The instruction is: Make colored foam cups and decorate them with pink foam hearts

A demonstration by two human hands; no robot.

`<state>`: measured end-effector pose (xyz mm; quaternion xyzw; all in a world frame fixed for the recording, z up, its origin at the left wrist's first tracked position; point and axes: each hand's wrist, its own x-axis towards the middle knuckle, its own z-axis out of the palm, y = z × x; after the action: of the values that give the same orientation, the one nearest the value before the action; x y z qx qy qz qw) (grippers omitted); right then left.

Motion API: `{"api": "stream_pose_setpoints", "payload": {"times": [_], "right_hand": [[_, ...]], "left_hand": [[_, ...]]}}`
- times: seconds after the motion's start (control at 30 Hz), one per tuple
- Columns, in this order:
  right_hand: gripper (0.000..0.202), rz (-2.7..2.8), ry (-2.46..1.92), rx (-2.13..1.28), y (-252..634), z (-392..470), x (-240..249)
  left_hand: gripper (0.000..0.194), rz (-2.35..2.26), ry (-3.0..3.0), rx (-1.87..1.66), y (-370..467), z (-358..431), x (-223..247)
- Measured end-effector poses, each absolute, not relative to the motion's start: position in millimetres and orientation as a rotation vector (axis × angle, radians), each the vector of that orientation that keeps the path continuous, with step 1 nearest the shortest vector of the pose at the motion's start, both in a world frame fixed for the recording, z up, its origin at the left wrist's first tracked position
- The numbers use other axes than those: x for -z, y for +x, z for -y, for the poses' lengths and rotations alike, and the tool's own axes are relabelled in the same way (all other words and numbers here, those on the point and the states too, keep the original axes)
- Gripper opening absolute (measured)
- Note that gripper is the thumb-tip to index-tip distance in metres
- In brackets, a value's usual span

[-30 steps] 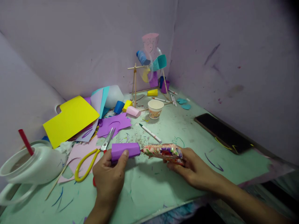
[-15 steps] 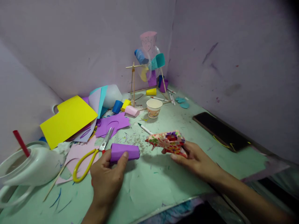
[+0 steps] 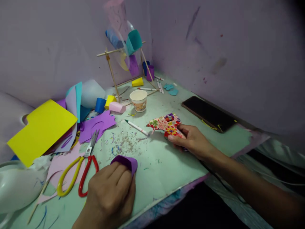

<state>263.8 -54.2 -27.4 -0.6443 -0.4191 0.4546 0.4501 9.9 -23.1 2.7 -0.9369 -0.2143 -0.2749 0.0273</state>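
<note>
Purple paper cup (image 3: 133,163): I have it gripped in the left hand (image 3: 111,189), counter's (image 3: 164,168) near side. Floral glue gun (image 3: 168,123): gripped in the right hand (image 3: 194,141), farther out, barrel (image 3: 160,122) crosswise, nozzle (image 3: 148,125) leftward, apart from cup.

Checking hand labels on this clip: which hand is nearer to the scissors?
Left. The left hand, holding a purple paper cup, is close beside the scissors; the right hand, holding a flower-patterned glue gun, is farther off to their right.
</note>
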Motion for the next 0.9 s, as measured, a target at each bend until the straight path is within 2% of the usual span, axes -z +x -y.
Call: {"api": "stream_pose_setpoints", "payload": {"times": [0.3, 0.9], "right_hand": [[0.019, 1.079, -1.546, -1.093, 268, 53, 30], [0.016, 1.131, -1.558, -1.074, 269, 52, 32]], "left_hand": [[0.018, 0.527, -2.871, 0.470, 12, 24, -2], [0.016, 0.524, -2.924, 0.374, 22, 10, -11]]}}
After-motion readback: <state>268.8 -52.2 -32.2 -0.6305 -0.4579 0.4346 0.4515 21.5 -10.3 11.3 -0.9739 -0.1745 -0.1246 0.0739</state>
